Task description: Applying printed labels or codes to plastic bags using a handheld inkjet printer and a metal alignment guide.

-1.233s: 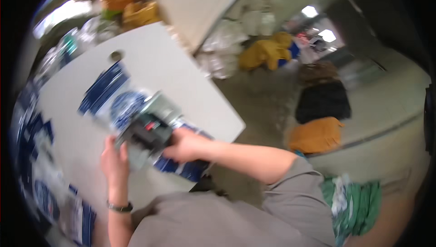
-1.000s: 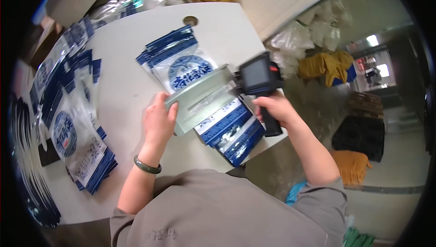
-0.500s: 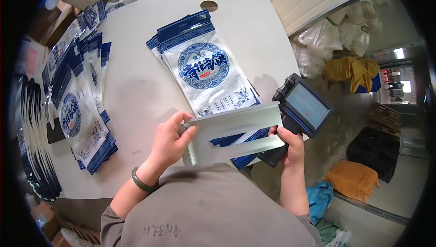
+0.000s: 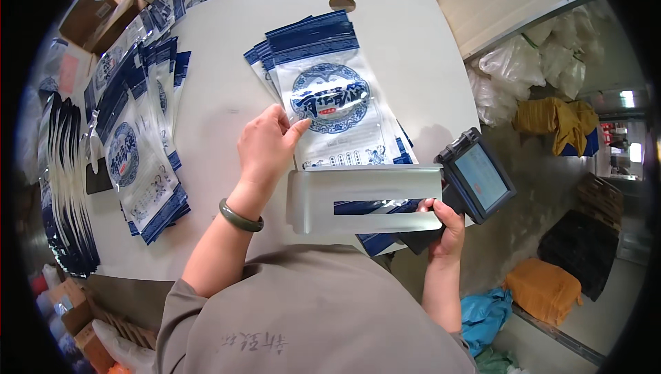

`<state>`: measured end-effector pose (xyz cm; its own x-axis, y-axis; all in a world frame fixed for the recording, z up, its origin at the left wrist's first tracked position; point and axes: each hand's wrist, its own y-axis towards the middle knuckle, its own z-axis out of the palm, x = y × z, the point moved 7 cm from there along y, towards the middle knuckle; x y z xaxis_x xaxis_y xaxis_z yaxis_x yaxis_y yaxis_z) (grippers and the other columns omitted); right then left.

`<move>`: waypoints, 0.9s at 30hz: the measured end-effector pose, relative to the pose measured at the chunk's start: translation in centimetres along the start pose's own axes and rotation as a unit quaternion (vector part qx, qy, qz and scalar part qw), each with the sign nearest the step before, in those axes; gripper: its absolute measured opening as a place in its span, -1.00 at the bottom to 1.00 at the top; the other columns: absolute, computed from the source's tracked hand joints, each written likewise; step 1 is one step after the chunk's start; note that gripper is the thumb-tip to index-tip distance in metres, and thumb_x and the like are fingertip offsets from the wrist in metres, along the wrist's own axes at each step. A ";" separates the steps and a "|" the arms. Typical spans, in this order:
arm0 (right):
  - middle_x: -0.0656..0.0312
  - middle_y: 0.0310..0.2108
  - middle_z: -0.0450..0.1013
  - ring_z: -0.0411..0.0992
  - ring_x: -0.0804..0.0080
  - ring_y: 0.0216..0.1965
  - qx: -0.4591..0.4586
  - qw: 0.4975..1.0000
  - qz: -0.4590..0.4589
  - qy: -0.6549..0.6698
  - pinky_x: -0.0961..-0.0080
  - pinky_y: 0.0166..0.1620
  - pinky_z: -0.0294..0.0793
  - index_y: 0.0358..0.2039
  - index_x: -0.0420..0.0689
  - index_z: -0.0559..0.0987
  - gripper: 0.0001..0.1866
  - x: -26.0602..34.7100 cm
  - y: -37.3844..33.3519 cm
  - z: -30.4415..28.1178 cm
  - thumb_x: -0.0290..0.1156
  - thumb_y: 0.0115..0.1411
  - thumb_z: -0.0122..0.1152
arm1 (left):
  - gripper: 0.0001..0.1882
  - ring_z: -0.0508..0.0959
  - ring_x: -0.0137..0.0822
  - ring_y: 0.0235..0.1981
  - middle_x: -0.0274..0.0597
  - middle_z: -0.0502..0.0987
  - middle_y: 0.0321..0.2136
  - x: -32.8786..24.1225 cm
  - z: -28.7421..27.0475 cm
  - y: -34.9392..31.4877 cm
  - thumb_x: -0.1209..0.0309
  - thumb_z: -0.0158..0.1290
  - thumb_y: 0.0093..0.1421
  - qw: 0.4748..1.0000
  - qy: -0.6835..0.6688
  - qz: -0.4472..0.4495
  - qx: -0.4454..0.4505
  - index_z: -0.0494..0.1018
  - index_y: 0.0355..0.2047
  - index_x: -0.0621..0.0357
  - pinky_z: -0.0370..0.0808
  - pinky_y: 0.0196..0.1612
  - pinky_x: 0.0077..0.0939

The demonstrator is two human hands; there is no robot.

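Observation:
A stack of clear plastic bags with dark blue bands and a round blue emblem (image 4: 337,141) lies on the white table in front of me. My left hand (image 4: 267,145) is at the left edge of the top bag, thumb and fingers closed on it. My right hand (image 4: 449,231) grips the dark handle of what looks like a handheld printer with a lit screen (image 4: 482,176). Joined to it or held against it is a silvery metal plate (image 4: 365,183) with a long slot, lying across the bags' lower part. Blue bag film shows through the slot.
More printed bags (image 4: 138,161) are spread at the table's left, beside a fanned row of bags (image 4: 65,188). The white table (image 4: 220,50) has a round hole (image 4: 342,4) at its far edge. Clear sacks (image 4: 509,64) and an orange bundle (image 4: 544,290) lie on the right.
My left hand has left the metal plate and moved forward to the bag's left edge. The plate now lies more level over the bags. The whole view has shifted a little.

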<state>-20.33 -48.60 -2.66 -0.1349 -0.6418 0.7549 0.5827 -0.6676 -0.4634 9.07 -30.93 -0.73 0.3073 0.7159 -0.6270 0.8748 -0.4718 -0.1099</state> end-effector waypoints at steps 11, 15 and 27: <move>0.11 -0.45 0.42 0.37 0.38 -0.39 0.013 0.999 0.016 -0.035 0.52 -0.23 0.40 -0.36 -0.25 0.51 -0.79 -0.3 0.0 -0.3 -0.36 0.07 0.17 | -0.57 0.33 -0.61 -0.48 -0.38 0.40 -0.45 1.5 -8.1 -1.5 0.54 0.04 0.22 0.926 -0.278 0.179 -0.181 0.33 0.12 0.19 0.30 -0.45 -0.74; 0.12 -0.43 0.40 0.35 0.38 -0.37 0.027 0.998 0.036 -0.042 0.51 -0.20 0.38 -0.35 -0.25 0.50 -0.79 -0.6 0.1 -0.6 -0.36 0.09 0.15 | -0.46 0.42 -0.56 -0.34 -0.28 0.46 -0.30 9.6 -19.9 -4.7 0.55 -0.10 0.31 0.871 -0.323 0.136 -0.344 0.07 0.28 0.27 0.38 -0.27 -0.75; 0.21 -0.47 0.33 0.26 0.45 -0.42 0.102 0.993 0.051 0.024 0.56 -0.28 0.28 -0.40 -0.20 0.46 -0.81 0.8 -1.6 -1.8 -0.33 0.10 0.11 | -0.46 0.50 -0.40 -0.41 -0.21 0.55 -0.39 29.4 -22.0 -6.8 0.41 0.14 0.14 0.927 0.032 -0.202 -0.314 0.31 0.12 0.26 0.45 -0.28 -0.52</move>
<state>-22.77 -48.69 -2.16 -0.1026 -0.7227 0.6835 0.7445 -0.5115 -0.4291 20.38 4.67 -1.43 -0.0886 0.8073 -0.5835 0.9629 0.2192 0.1571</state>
